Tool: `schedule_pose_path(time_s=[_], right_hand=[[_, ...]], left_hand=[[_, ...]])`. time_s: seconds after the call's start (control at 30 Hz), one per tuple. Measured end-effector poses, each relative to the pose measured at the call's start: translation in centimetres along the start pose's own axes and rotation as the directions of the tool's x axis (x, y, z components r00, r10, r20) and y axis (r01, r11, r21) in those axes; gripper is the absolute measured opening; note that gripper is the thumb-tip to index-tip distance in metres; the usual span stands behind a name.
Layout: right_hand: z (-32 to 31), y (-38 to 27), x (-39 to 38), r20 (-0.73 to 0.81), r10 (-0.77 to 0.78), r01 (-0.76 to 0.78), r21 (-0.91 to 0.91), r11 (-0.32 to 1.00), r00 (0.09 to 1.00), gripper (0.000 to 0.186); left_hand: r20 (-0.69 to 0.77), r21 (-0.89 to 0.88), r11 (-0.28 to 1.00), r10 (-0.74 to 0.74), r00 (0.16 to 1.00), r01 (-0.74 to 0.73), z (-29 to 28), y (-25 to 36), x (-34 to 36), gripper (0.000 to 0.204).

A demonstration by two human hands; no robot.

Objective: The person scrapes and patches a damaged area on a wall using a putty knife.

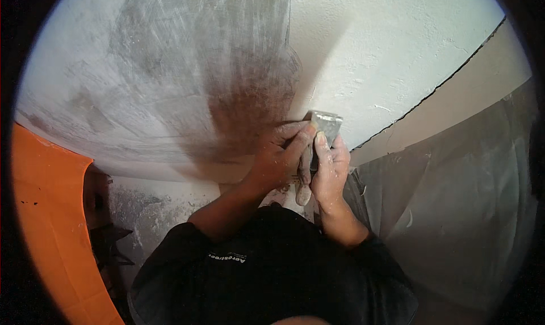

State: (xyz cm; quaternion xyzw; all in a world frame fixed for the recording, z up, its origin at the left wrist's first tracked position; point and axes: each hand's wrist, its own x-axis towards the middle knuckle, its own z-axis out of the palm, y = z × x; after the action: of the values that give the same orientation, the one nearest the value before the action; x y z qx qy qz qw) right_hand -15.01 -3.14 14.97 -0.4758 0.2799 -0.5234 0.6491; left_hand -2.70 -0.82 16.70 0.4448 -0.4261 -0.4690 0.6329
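Note:
In front of my chest I have both hands together at a putty knife [329, 122]. Its squarish metal blade points up toward the wall, and a pale, dusty handle hangs below between my hands. My right hand [330, 169] is closed around it, thumb along the blade's lower part. From the left, my left hand [284, 146] meets it with bent fingers, thumb and fingertips pressed at the blade's left edge. White dust coats the fingers of both hands. The fingers partly hide where blade and handle join.
The wall ahead has a scuffed grey area [170, 53] on the left and a white textured area [374, 58] on the right. A dark crack [431, 92] runs along its right edge. An orange sheet [45, 223] is at far left, a grey sheet [448, 194] at right.

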Motion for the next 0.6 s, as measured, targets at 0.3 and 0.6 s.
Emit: schedule_pose_path(time_s=[0.3, 0.6], right_hand=[[1.5, -0.6, 0.7, -0.045, 0.037, -0.038, -0.031, 0.999, 0.998, 0.021], [1.4, 1.1, 1.1, -0.086, -0.15, 0.141, -0.109, 0.984, 0.985, 0.023]], left_hand=[[-0.086, 0.174, 0.972, 0.172, 0.981, -0.155, -0.6, -1.7, 1.2, 0.018], [-0.059, 0.158, 0.968, 0.208, 0.976, -0.197, -0.6, -1.3, 1.0, 0.02]])
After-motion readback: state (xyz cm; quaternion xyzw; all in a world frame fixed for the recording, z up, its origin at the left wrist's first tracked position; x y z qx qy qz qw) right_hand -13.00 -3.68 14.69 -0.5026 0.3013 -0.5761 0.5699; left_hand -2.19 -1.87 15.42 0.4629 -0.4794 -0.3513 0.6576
